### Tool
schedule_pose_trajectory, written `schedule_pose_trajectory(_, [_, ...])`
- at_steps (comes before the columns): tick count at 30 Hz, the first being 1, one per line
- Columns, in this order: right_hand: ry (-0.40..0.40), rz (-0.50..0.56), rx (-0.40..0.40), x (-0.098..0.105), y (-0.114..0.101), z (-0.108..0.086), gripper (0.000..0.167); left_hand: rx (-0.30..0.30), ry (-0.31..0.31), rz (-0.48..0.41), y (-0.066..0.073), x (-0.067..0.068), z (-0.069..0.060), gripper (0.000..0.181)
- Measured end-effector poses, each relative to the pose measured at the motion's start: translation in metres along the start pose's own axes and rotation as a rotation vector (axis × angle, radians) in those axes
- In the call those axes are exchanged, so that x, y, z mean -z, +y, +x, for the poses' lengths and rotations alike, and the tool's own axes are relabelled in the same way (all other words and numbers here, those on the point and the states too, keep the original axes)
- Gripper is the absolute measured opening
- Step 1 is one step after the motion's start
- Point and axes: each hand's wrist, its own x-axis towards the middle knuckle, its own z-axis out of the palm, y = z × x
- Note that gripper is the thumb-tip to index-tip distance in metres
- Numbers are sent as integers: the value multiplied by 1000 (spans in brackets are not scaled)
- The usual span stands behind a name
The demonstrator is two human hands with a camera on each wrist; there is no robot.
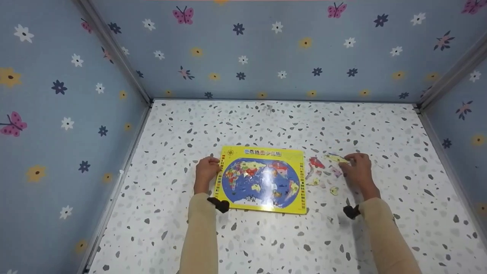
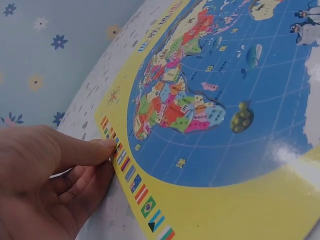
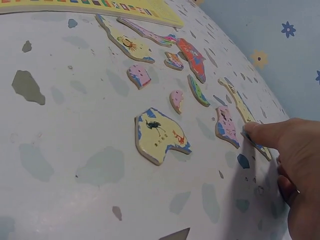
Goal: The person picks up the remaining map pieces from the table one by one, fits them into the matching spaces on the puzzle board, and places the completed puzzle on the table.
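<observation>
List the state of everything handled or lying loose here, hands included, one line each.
Left hand: grips the board's left edge.
Map board: flat, printed side up.
Right hand: touches the long yellow piece.
Long yellow piece: printed side up; lifted or not, unclear.
Yellow bird piece: flat, printed side up.
Red piece: loose, printed side up.
Remaining pieces: loose, scattered.

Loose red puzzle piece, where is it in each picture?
Head: the red piece lies just right of the map board.
Left wrist: not in it.
Right wrist: the red piece is near the top, slightly right of centre.
Shared landmark: the yellow-edged map board, in all three.
</observation>
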Motion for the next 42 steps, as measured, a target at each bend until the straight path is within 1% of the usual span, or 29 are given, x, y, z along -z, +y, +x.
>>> schedule_pose_trajectory(5, [-10,9,-28,0,-1,2,50,10,4,-30,-3,-1,1,28])
schedule_pose_trajectory(12, [-1,37,-45,0,-2,-1,51,24,-11,-58,-2,1,-3,29])
schedule_pose_trajectory(14, [3,52,-43,0,-3,-3,50,17,-8,-59,-1,1,-4,29])
schedule_pose_trajectory(18, [20,72,-19,1,-2,-6,47,-30,-6,-43,-2,0,-5,29])
schedule_pose_trajectory(21, [24,74,-13,2,-2,-7,44,-43,-11,-42,-2,0,-6,30])
schedule_pose_trajectory(23, [20,72,-19,3,-2,-6,42,-35,-11,-45,-2,0,-5,30])
schedule_pose_trajectory(27, [10,71,-28,8,-4,-3,42,-31,-10,-41,-3,2,-4,30])
schedule_pose_trajectory(31, [-26,107,-50,15,-8,-2,47,-38,-11,-32,-3,3,-4,31])
schedule_pose_trajectory(36, [-66,155,-92,21,-14,-4,50,-26,-22,-26,-3,4,-4,32])
schedule_pose_trajectory(38, [-71,169,-109,22,-17,-4,51,-13,-29,-27,-3,4,-4,33])
schedule_pose_trajectory(42, [-65,197,-105,21,-25,-2,54,0,-43,-28,-3,4,-3,35])
